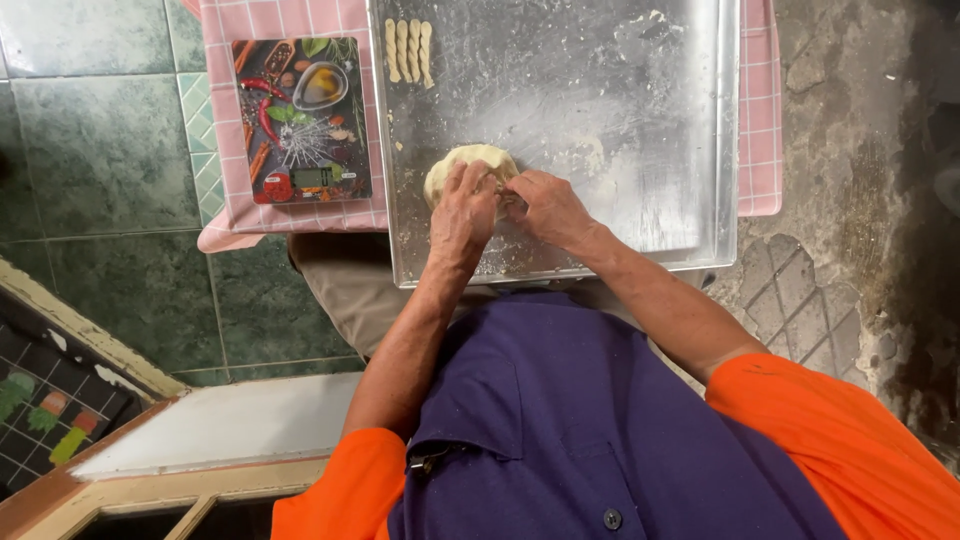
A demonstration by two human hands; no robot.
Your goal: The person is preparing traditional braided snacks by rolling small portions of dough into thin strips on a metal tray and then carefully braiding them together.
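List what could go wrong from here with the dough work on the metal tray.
1. The metal tray juts past the pink checked cloth toward the person's lap; pressing near that edge might tip it.
2. The left hand and right hand both pinch the dough lump, so it may tear unevenly.
3. The twisted dough strips lie close together and could stick.

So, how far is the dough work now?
Done: four twisted dough sticks lie at the metal tray's far corner. In hand: left hand and right hand pinch at the dough lump. Left: most of that lump is unshaped.
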